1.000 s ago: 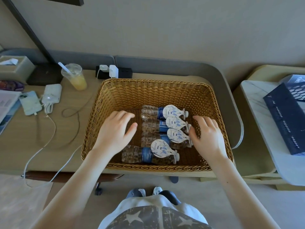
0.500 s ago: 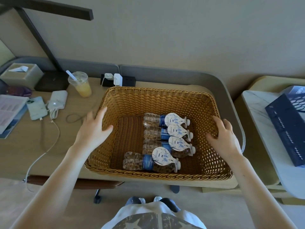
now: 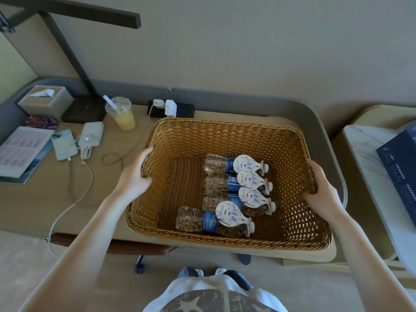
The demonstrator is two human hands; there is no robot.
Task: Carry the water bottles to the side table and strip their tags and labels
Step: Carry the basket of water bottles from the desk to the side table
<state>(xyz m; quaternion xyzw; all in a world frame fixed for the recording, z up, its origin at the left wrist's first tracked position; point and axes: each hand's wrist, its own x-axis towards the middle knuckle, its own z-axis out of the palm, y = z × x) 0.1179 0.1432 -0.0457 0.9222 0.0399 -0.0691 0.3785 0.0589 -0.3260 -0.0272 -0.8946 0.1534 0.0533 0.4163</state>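
A wicker basket [image 3: 225, 136] sits on the desk in front of me. Several small water bottles [image 3: 195, 220] lie on their sides inside it, caps to the right, each with a blue label and a white paper tag [image 3: 229, 213] at the neck. My left hand [image 3: 135, 176] grips the basket's left rim, thumb inside. My right hand [image 3: 319, 188] grips the right rim, fingers curled over the edge. The white marble side table [image 3: 364, 158] stands at the far right.
On the desk to the left are a cup of yellow drink [image 3: 121, 113], a phone [image 3: 64, 144], a power bank with cables [image 3: 91, 135], a tissue box [image 3: 46, 102] and a lamp base [image 3: 84, 109]. A dark blue box [image 3: 400, 172] lies on the side table.
Both hands moved out from over the bottles to the basket's sides and now grip its left and right rims. The view has tilted up.
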